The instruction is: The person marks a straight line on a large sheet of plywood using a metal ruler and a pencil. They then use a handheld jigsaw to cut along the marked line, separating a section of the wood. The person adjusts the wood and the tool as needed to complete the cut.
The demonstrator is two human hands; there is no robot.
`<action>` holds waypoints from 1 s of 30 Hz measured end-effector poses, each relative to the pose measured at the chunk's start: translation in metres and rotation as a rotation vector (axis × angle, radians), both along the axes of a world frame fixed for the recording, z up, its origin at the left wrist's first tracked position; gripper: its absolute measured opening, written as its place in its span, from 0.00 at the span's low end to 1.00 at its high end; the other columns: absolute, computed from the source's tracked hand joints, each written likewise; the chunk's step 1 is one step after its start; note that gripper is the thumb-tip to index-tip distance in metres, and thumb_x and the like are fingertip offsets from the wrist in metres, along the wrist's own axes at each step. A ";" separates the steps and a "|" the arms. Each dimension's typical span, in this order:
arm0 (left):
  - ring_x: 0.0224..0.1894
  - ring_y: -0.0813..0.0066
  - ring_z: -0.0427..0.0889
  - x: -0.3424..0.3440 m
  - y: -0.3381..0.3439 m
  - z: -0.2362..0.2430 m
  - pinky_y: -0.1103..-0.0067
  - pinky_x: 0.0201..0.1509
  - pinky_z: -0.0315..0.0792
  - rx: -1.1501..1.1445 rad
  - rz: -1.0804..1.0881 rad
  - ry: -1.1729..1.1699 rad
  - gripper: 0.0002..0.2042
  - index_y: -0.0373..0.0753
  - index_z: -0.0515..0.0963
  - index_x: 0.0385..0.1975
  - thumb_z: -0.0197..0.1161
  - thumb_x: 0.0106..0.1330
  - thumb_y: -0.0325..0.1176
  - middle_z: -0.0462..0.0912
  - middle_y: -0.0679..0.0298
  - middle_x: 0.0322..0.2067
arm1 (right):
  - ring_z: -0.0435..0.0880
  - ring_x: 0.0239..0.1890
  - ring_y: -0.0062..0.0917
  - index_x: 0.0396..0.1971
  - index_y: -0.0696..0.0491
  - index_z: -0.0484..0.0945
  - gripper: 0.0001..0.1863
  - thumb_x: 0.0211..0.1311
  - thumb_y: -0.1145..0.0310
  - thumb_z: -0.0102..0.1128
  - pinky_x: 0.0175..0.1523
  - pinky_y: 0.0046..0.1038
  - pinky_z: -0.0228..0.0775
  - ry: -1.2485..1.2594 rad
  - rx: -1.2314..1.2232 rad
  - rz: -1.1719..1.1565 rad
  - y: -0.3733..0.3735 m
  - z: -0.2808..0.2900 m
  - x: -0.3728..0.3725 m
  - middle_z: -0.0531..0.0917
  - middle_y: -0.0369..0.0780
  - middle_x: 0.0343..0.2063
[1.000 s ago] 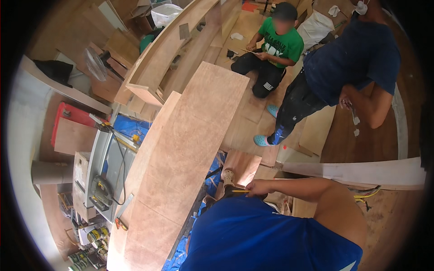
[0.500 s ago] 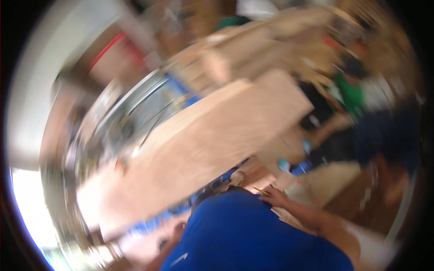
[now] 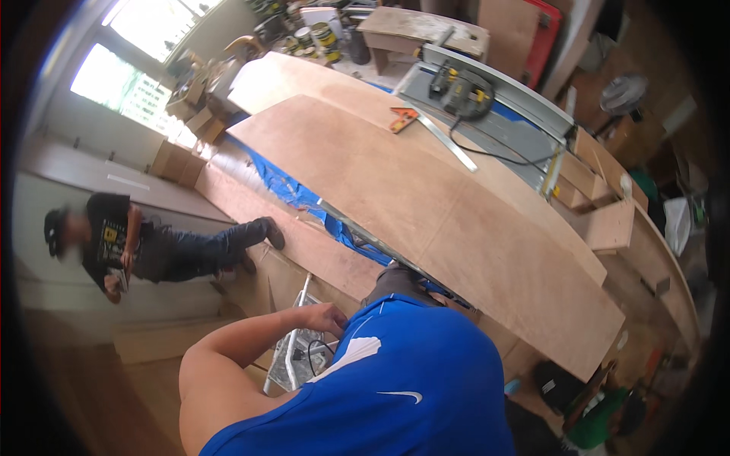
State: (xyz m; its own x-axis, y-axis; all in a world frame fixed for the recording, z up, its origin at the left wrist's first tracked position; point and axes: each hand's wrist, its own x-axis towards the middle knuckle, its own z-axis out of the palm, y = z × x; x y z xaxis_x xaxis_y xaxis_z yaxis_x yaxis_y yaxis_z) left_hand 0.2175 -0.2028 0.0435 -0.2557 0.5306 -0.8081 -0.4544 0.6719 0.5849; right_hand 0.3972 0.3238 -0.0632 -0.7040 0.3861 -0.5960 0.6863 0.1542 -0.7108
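My left hand [image 3: 327, 319] is curled closed at my left hip, against the blue shirt [image 3: 426, 357]. Its fingertips are turned toward my body, so anything inside them is hidden. My right hand and arm are out of sight. In front of my waist a large plywood sheet [image 3: 426, 205] overlaps a second sheet [image 3: 296, 76] behind it. Along its near edge runs a long dark straight bar [image 3: 380, 247]. A try square [image 3: 433, 137] with an orange handle and metal blade rests on the plywood.
A corded power tool [image 3: 464, 93] sits on a grey table saw [image 3: 517, 137] beyond the sheets. One person [image 3: 129, 235] stands at left; another in green [image 3: 601, 418] is low at right. A metal stepladder [image 3: 285, 365] stands beside my left arm. Blue sheeting [image 3: 281, 182] hangs beneath the plywood.
My view has swung left, bringing the person at left and the stepladder into sight. My right hand, which held a yellow pencil, has left the picture. My left hand now shows at my hip.
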 end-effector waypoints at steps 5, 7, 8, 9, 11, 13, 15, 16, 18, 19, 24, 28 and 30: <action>0.47 0.75 0.85 0.009 0.002 -0.002 0.74 0.55 0.76 -0.013 0.036 -0.027 0.17 0.35 0.88 0.48 0.74 0.62 0.37 0.91 0.60 0.43 | 0.81 0.34 0.25 0.43 0.58 0.83 0.17 0.74 0.58 0.58 0.43 0.28 0.73 -0.006 0.010 0.075 0.014 -0.003 -0.047 0.85 0.38 0.32; 0.47 0.75 0.85 0.018 0.001 0.000 0.74 0.56 0.76 0.042 0.149 -0.057 0.19 0.35 0.87 0.50 0.73 0.62 0.37 0.91 0.60 0.43 | 0.81 0.34 0.25 0.43 0.58 0.82 0.16 0.74 0.58 0.58 0.43 0.28 0.72 -0.013 0.011 0.097 0.017 -0.006 -0.059 0.85 0.38 0.32; 0.48 0.75 0.85 0.019 0.001 0.002 0.74 0.56 0.76 0.071 0.200 -0.070 0.20 0.34 0.86 0.52 0.73 0.62 0.37 0.91 0.60 0.43 | 0.81 0.34 0.25 0.43 0.58 0.82 0.16 0.74 0.58 0.57 0.43 0.28 0.72 -0.013 0.015 0.097 0.017 -0.007 -0.064 0.85 0.38 0.32; 0.49 0.76 0.85 0.018 0.002 0.002 0.75 0.58 0.75 0.036 0.176 -0.073 0.22 0.34 0.84 0.56 0.72 0.63 0.36 0.90 0.60 0.44 | 0.81 0.34 0.25 0.43 0.58 0.82 0.16 0.74 0.58 0.57 0.43 0.28 0.72 -0.014 0.018 0.104 0.017 -0.008 -0.070 0.85 0.38 0.32; 0.51 0.76 0.85 0.038 -0.003 -0.012 0.75 0.60 0.74 0.042 0.260 -0.086 0.22 0.34 0.83 0.57 0.71 0.63 0.35 0.90 0.60 0.46 | 0.81 0.33 0.24 0.43 0.58 0.82 0.16 0.75 0.58 0.57 0.43 0.27 0.72 -0.015 0.015 0.117 0.016 -0.011 -0.079 0.85 0.37 0.32; 0.51 0.77 0.84 0.048 -0.006 -0.020 0.75 0.61 0.74 0.065 0.352 -0.072 0.23 0.34 0.83 0.58 0.71 0.63 0.35 0.90 0.62 0.47 | 0.80 0.33 0.24 0.43 0.58 0.82 0.16 0.75 0.59 0.56 0.42 0.27 0.72 -0.012 0.023 0.118 0.017 -0.012 -0.083 0.84 0.37 0.32; 0.49 0.77 0.84 0.050 -0.007 -0.023 0.77 0.60 0.74 0.139 0.425 -0.129 0.21 0.33 0.84 0.56 0.69 0.63 0.33 0.90 0.63 0.45 | 0.80 0.33 0.24 0.43 0.58 0.82 0.16 0.75 0.59 0.56 0.42 0.27 0.72 -0.019 0.021 0.114 0.017 -0.012 -0.084 0.84 0.37 0.32; 0.48 0.77 0.84 0.049 -0.009 -0.026 0.77 0.59 0.75 0.163 0.433 -0.187 0.20 0.33 0.85 0.54 0.68 0.63 0.32 0.90 0.64 0.44 | 0.80 0.33 0.24 0.43 0.58 0.82 0.16 0.75 0.59 0.55 0.42 0.27 0.71 -0.016 0.021 0.111 0.016 -0.012 -0.086 0.84 0.37 0.32; 0.54 0.78 0.83 0.050 -0.020 -0.052 0.77 0.65 0.72 0.089 0.303 -0.209 0.19 0.31 0.83 0.57 0.65 0.68 0.30 0.88 0.63 0.50 | 0.80 0.33 0.23 0.43 0.58 0.82 0.16 0.75 0.59 0.55 0.42 0.27 0.71 -0.015 0.016 0.100 0.018 -0.012 -0.084 0.84 0.37 0.32; 0.57 0.78 0.82 0.049 -0.024 -0.063 0.76 0.68 0.71 0.056 0.228 -0.221 0.18 0.30 0.82 0.59 0.64 0.71 0.29 0.88 0.63 0.53 | 0.79 0.32 0.23 0.43 0.58 0.82 0.16 0.75 0.59 0.55 0.42 0.27 0.71 -0.010 0.013 0.094 0.019 -0.011 -0.082 0.84 0.37 0.32; 0.44 0.78 0.85 0.031 -0.022 -0.047 0.77 0.55 0.76 0.105 0.228 -0.123 0.14 0.32 0.88 0.45 0.64 0.65 0.33 0.90 0.64 0.38 | 0.79 0.32 0.22 0.43 0.57 0.81 0.16 0.76 0.59 0.53 0.41 0.26 0.71 0.016 0.001 0.045 0.020 -0.006 -0.053 0.83 0.37 0.32; 0.46 0.76 0.85 -0.010 -0.006 -0.022 0.75 0.58 0.75 0.031 0.116 -0.265 0.14 0.31 0.88 0.44 0.64 0.64 0.33 0.91 0.63 0.39 | 0.78 0.32 0.22 0.44 0.57 0.81 0.16 0.76 0.59 0.53 0.41 0.25 0.70 0.040 -0.008 -0.008 0.014 0.002 -0.027 0.83 0.36 0.32; 0.46 0.75 0.85 -0.019 -0.007 -0.030 0.76 0.58 0.74 -0.011 0.062 -0.335 0.15 0.31 0.88 0.43 0.64 0.63 0.34 0.91 0.62 0.40 | 0.78 0.31 0.21 0.44 0.57 0.81 0.16 0.76 0.59 0.52 0.40 0.25 0.70 0.039 -0.013 -0.043 0.007 0.009 -0.014 0.83 0.36 0.32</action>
State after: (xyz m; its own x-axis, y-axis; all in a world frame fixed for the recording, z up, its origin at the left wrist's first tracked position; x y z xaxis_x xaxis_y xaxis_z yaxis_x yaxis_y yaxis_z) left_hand 0.1987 -0.2098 0.0140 -0.0066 0.5133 -0.8582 -0.6600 0.6425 0.3894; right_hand 0.3834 0.3306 -0.0545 -0.7099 0.4086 -0.5736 0.6638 0.1160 -0.7389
